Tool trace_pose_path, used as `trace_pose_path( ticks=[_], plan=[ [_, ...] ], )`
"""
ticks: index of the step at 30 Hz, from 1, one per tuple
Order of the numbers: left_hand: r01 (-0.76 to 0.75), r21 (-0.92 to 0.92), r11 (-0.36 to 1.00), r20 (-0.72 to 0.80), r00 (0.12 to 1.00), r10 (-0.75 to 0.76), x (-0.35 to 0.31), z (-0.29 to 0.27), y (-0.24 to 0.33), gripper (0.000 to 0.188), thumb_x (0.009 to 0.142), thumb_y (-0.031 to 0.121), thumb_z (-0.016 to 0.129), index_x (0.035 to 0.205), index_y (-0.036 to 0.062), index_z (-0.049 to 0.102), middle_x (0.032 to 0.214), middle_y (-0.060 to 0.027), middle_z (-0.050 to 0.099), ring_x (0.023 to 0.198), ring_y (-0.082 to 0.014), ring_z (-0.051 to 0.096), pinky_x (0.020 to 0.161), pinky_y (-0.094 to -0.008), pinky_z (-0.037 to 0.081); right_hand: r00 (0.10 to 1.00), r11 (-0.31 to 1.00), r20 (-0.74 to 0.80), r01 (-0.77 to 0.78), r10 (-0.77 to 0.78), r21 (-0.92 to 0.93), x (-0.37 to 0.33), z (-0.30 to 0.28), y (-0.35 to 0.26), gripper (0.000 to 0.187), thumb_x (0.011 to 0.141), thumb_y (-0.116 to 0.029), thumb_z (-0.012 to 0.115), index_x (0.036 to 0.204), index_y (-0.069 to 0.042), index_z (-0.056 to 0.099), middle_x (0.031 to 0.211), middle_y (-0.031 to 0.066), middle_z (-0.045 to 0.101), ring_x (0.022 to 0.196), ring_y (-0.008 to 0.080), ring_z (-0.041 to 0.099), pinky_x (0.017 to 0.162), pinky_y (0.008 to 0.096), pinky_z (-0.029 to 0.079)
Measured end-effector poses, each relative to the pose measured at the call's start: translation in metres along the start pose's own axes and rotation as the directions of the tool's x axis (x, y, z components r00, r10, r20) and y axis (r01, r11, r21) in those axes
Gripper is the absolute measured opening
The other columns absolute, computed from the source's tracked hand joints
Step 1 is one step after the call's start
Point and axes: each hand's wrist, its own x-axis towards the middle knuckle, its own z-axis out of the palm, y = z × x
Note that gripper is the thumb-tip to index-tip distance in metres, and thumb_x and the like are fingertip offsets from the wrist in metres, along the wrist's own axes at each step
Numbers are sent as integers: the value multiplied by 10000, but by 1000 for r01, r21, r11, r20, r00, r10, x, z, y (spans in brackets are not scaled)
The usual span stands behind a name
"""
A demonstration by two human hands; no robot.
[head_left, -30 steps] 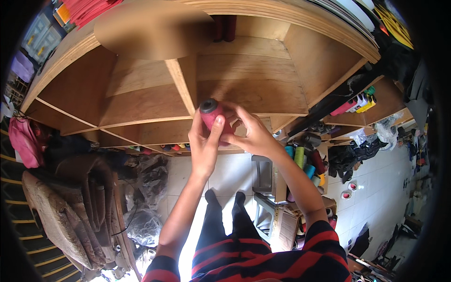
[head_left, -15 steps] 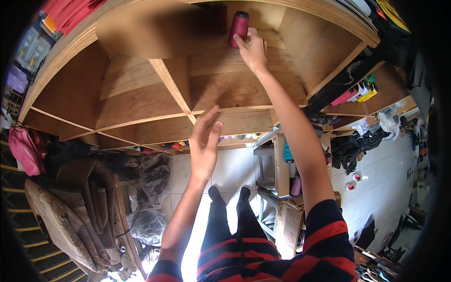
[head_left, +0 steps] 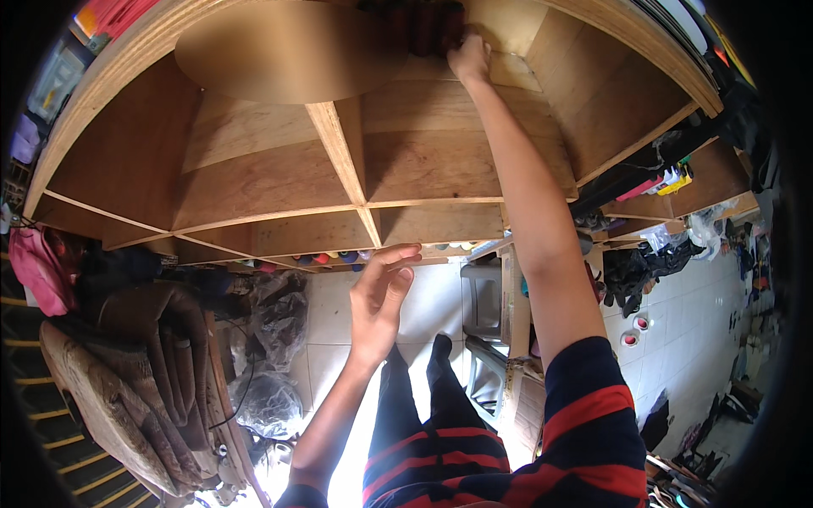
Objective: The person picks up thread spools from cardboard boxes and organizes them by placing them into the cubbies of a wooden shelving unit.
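Deep in the right compartment of the wooden shelf (head_left: pixel 432 165), my right hand (head_left: pixel 471 59) is closed at a dark red spool of thread (head_left: pixel 442 30). Shadow covers the spool, and my fingertips are partly hidden against it. Other dark spools seem to stand beside it on the left, too dim to tell apart. My left hand (head_left: pixel 378 300) hangs below the front edge of the shelf, thumb and fingers apart and slightly curled, with nothing in it.
Below are lower shelf cells with several coloured spools (head_left: pixel 347 256). A folded brown cloth (head_left: pixel 161 339) lies at left by clear plastic bags (head_left: pixel 269 402). A grey plastic stool (head_left: pixel 483 296) and a cardboard box (head_left: pixel 529 402) stand near my legs. A blurred oval covers the upper left.
My right hand has carried the dark red spool farther back into the compartment, beside the shadowed spools. My left hand has dropped lower and a little right, away from the shelf's edge.
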Motion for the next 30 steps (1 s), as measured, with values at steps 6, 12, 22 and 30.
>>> trace_pose_path(
  ticks=[6,12,22,30],
  plan=[
    [9,0,1000,52,999,-9,1,4,1,290,977,224,514,1116,-13,607,1112,-131,650,1019,-224,620,928,-361,452,1000,1000,3,-8,8,-24,9,1,16,333,799,-252,712,1063,-58,657,1020,176,684,967,387,636,871,457,497],
    [44,-15,999,63,997,-43,-1,21,-4,230,991,185,513,1050,-1,636,1025,-104,661,939,-162,594,884,-306,455,969,917,-247,80,21,391,-50,-20,5,543,789,-114,718,1301,-126,535,1136,201,637,1038,351,600,875,401,485],
    [258,69,964,420,869,-263,-50,98,-77,212,961,135,536,1109,-7,590,1024,-111,659,931,-192,635,837,-305,464,816,736,181,-575,549,357,-409,-344,6,237,906,-72,585,1134,-8,579,1041,110,652,929,184,648,816,311,518],
    [-808,161,567,912,342,228,-3,267,-159,400,855,74,595,1253,82,555,1233,-149,575,1128,-339,531,954,-462,417,575,583,-148,-812,805,14,-569,-490,32,145,880,-55,577,1012,-4,609,904,153,657,795,269,668,679,371,522]
  ],
)
